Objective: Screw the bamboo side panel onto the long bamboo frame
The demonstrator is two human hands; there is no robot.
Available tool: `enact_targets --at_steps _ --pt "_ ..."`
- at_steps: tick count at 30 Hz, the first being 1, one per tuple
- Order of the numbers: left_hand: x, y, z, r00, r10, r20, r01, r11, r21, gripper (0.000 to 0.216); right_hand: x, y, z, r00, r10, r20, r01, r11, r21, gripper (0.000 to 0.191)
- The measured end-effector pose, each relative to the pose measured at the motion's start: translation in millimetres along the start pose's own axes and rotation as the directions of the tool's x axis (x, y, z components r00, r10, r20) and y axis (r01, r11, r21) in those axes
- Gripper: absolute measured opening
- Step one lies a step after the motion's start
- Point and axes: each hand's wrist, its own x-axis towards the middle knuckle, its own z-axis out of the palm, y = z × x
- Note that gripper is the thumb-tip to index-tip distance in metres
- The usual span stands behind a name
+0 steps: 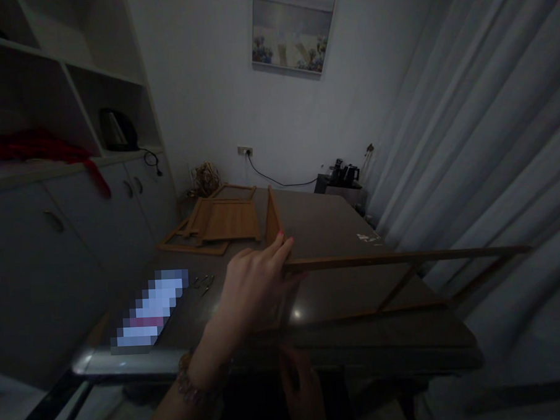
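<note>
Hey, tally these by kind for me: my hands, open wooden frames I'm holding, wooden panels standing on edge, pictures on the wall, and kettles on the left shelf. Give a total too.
Hands: 2, left hand and right hand
Held wooden frame: 1
Upright panel: 1
Wall picture: 1
Shelf kettle: 1
Total: 6

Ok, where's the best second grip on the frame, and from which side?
I'd take the frame by its upper rail, right of the middle, from above on the right. The rail is slim, raised and bare there, with an open gap beneath for fingers; the left hand occupies its left end.
</note>
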Motion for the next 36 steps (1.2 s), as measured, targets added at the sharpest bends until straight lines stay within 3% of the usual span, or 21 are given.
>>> enact_targets --at_steps 2,5,13,20,24,28,31,36 --pt "0.0 -0.1 -0.8 1.0 -0.003 0.005 0.003 1.0 -0.005 0.055 1.2 -4.3 -1.7 0.989 0.149 0.017 -0.15 0.986 0.074 0.026" --pt "0.4 -0.2 -2.2 1.0 -0.002 0.019 0.002 1.0 -0.012 0.054 3.0 -11.2 -3.6 0.931 0.348 0.107 -0.362 0.916 0.175 0.029" --pt "0.6 0.6 -2.9 1.0 -0.007 0.023 0.007 1.0 0.003 0.055 9.5 -21.5 -7.8 0.877 0.455 0.151 -0.479 0.843 0.244 0.04" --pt "0.4 0.1 -2.7 1.0 -0.004 0.024 0.004 1.0 0.009 0.056 10.8 -23.6 -9.3 0.909 0.36 0.213 -0.409 0.868 0.28 0.035" --pt "0.3 -0.1 -2.3 1.0 -0.001 0.022 0.001 1.0 -0.007 0.056 9.7 -24.3 -10.0 0.947 0.205 0.248 -0.245 0.959 0.144 0.026" --pt "-0.5 -0.5 -2.0 1.0 -0.002 0.016 0.002 1.0 -0.011 0.056 7.4 -20.7 -7.4 0.948 0.116 0.297 -0.116 0.993 -0.015 0.03" --pt "-0.7 -0.3 -2.1 1.0 -0.008 0.021 0.008 1.0 -0.013 0.055 5.5 -16.7 -4.7 0.94 0.108 0.322 -0.093 0.994 -0.061 0.033" --pt "-0.1 0.0 -2.4 1.0 -0.012 0.016 0.012 1.0 -0.002 0.057 4.6 -19.5 -3.9 0.956 0.136 0.259 -0.142 0.99 0.003 0.027"
